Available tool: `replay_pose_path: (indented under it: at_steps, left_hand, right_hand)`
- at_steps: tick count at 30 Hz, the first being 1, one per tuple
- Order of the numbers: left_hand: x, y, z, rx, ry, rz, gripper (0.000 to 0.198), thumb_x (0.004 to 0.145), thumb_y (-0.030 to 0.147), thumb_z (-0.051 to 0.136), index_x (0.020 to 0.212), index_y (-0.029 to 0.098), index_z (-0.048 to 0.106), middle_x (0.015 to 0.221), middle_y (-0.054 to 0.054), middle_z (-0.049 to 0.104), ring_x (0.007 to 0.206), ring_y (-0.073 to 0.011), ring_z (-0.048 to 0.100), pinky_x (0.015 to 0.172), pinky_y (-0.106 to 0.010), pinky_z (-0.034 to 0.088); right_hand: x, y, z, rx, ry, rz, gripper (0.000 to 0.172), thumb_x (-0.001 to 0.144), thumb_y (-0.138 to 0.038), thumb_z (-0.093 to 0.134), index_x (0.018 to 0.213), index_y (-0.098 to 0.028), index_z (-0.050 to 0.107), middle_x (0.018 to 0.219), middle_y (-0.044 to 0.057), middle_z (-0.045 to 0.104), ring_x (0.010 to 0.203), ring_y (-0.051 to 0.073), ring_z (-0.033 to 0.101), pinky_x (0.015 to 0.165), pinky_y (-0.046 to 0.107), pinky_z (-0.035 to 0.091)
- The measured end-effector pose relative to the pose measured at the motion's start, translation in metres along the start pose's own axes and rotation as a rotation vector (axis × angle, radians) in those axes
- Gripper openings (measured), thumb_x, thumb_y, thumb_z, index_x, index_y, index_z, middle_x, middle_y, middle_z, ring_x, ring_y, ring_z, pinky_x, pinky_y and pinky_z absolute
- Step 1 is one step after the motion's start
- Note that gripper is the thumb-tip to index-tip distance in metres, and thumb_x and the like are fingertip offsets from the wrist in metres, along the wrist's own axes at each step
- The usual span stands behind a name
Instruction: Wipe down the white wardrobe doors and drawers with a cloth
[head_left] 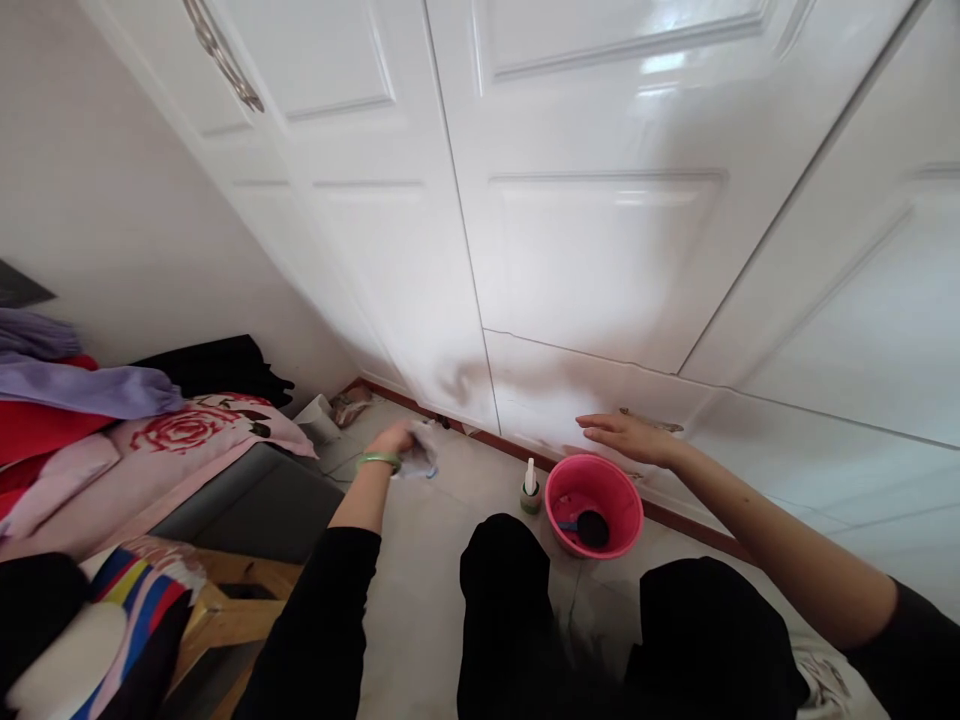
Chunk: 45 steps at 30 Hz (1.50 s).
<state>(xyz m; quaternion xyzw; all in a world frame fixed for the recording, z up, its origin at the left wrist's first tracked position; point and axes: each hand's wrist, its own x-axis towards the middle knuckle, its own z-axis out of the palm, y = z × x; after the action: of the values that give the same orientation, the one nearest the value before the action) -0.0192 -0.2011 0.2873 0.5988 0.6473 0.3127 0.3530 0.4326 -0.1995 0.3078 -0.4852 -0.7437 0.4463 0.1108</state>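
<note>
My left hand, with a green bangle at the wrist, is closed on a crumpled pale cloth with a bit of blue on it. It hangs low over the floor, close to the foot of the cabinet. Stretched out flat, my right hand is near the white lower drawer front, just above a pink bucket; whether it touches the panel I cannot tell. A metal drawer handle shows behind that hand. Inside the bucket lies a dark round object with a blue part.
Beside the bucket stands a small green bottle with a white top. Tall white cabinet doors rise ahead. At the left are a bed with a rose-patterned pillow, piled clothes and a wooden stool. My knees flank the bucket.
</note>
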Motion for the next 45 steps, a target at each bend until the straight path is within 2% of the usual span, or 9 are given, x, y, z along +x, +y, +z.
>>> replay_pose_path:
  at_steps: [6,11,15,18,22,27,32,40,45]
  left_hand:
    - [0.025,0.053,0.061,-0.141,-0.090,-0.012,0.046,0.099,0.060,0.069,0.094,0.015,0.075,0.070,0.000,0.071,0.062,-0.0165,0.069,0.063,-0.032,0.065]
    - [0.025,0.134,0.135,-0.347,-0.148,0.212,0.068,0.091,0.081,0.059,0.104,0.016,0.076,0.089,-0.005,0.076,0.082,-0.0209,0.072,0.072,-0.035,0.068]
    - [0.014,0.197,0.178,-0.375,0.222,0.591,0.067,0.099,0.069,0.060,0.142,0.018,0.069,0.143,-0.017,0.070,0.132,-0.0328,0.069,0.109,-0.051,0.063]
    - [0.008,0.238,0.202,-0.157,0.503,0.984,0.063,0.110,0.054,0.050,0.166,0.027,0.047,0.182,-0.014,0.031,0.170,-0.0330,0.030,0.137,-0.058,0.034]
    - [0.031,0.289,0.222,0.052,0.576,1.250,0.058,0.113,0.048,0.045,0.168,0.032,0.044,0.187,-0.006,0.018,0.176,-0.0360,0.009,0.141,-0.067,0.022]
    - [0.105,0.342,0.214,-0.057,0.772,1.214,0.053,0.116,0.038,0.027,0.162,0.025,0.049,0.180,-0.015,0.034,0.171,-0.0314,0.030,0.138,-0.058,0.034]
    - [0.135,0.346,0.220,0.215,0.744,1.324,0.047,0.115,0.044,0.036,0.144,0.024,0.068,0.160,-0.014,0.061,0.159,-0.0312,0.048,0.136,-0.052,0.036]
    - [0.121,0.268,0.247,0.556,0.687,1.384,0.046,0.112,0.033,0.044,0.147,0.016,0.069,0.153,-0.018,0.068,0.145,-0.0305,0.062,0.130,-0.052,0.044]
    - [0.125,0.283,0.240,0.663,0.649,1.339,0.052,0.109,0.036,0.051,0.156,0.017,0.062,0.165,-0.015,0.059,0.156,-0.0322,0.053,0.139,-0.056,0.031]
  right_hand:
    - [0.008,-0.007,0.028,0.350,0.122,0.045,0.093,0.090,-0.077,0.072,0.170,-0.035,0.047,0.182,0.006,0.033,0.169,0.035,0.033,0.137,0.055,0.033]
    - [0.012,-0.014,0.037,0.911,0.298,0.016,0.086,0.083,-0.087,0.071,0.147,-0.030,0.062,0.160,0.015,0.063,0.126,0.036,0.075,0.102,0.056,0.065]
    - [0.005,-0.026,-0.002,1.004,0.680,-0.155,0.068,0.076,-0.072,0.084,0.125,-0.029,0.065,0.132,0.007,0.077,0.111,0.023,0.077,0.089,0.036,0.068]
    - [-0.006,-0.054,-0.049,1.027,0.997,-0.351,0.058,0.070,-0.056,0.092,0.115,-0.027,0.068,0.120,0.002,0.078,0.104,0.020,0.075,0.083,0.030,0.067]
    - [-0.021,-0.105,-0.101,0.931,0.867,-0.509,0.052,0.080,-0.065,0.083,0.110,-0.024,0.071,0.118,0.004,0.079,0.107,0.022,0.076,0.091,0.035,0.068]
    - [-0.035,-0.133,-0.135,0.351,0.890,-0.504,0.081,0.096,-0.079,0.058,0.159,-0.028,0.054,0.155,0.011,0.063,0.128,0.031,0.072,0.106,0.051,0.064]
    - [-0.038,-0.112,-0.156,-0.533,1.356,-0.610,0.075,0.108,-0.061,0.047,0.171,-0.021,0.038,0.179,0.018,0.033,0.163,0.038,0.039,0.127,0.061,0.047]
    - [-0.009,-0.037,-0.131,-0.961,1.100,-0.576,0.071,0.113,-0.048,0.039,0.177,-0.017,0.030,0.178,0.015,0.040,0.169,0.033,0.033,0.138,0.062,0.028]
    - [-0.003,-0.032,-0.135,-0.942,1.180,-0.584,0.073,0.111,-0.047,0.042,0.177,-0.020,0.028,0.181,0.015,0.033,0.172,0.036,0.023,0.137,0.067,0.025]
